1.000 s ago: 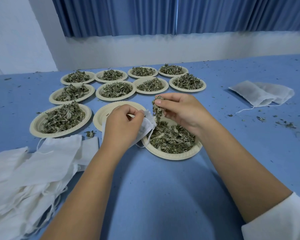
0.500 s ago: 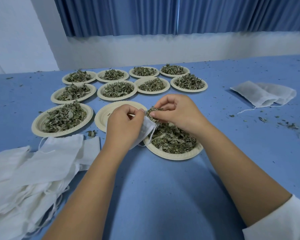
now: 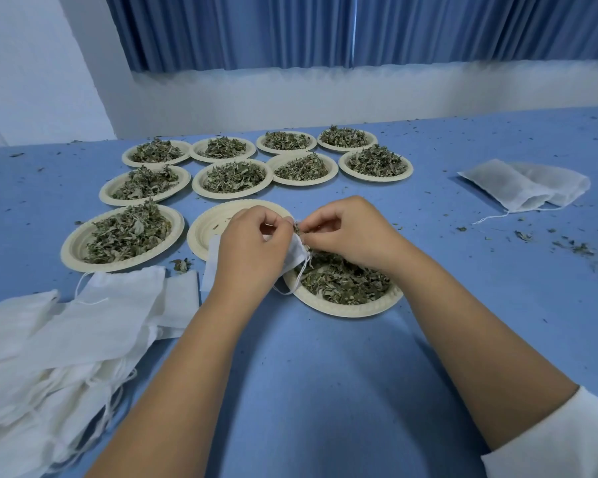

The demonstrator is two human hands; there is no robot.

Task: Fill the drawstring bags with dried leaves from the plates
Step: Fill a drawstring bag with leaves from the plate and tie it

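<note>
Bags of thin white cloth with drawstrings [image 3: 59, 339] lie heaped at the near left corner of the blue table [image 3: 325, 391], their cords trailing loose. Just beyond the heap sits a round cream paper plate [image 3: 68, 250] piled with dried grey-green leaves [image 3: 125, 232], and behind it eight more such plates [image 3: 232, 195] stand in two rows of four, each holding its own mound. Next to the right is an empty cream plate [image 3: 214, 222], partly hidden by the person's left hand [image 3: 249, 251]. That hand's fingers are curled tight round a small white drawstring bag [image 3: 296, 253], holding it up off the table between the empty plate and the nearest full one, with its string [image 3: 299, 274] dangling below. The right hand [image 3: 356, 232] meets it at the bag's mouth, thumb and fingertips pinched on a little tuft of leaves [image 3: 297, 229] right at the opening. Beneath that hand a cream plate [image 3: 346, 310] carries a loose bed of leaves [image 3: 342, 281]. Well off to the right, a couple of white gauzy bags [image 3: 518, 188] lie flat, overlapping; I cannot tell what is in them. Leaf crumbs [image 3: 573, 248] speckle the cloth near them. A white sleeve [image 3: 560, 439] covers the right upper arm, and blue pleated curtains [image 3: 290, 29] hang along the far wall.
</note>
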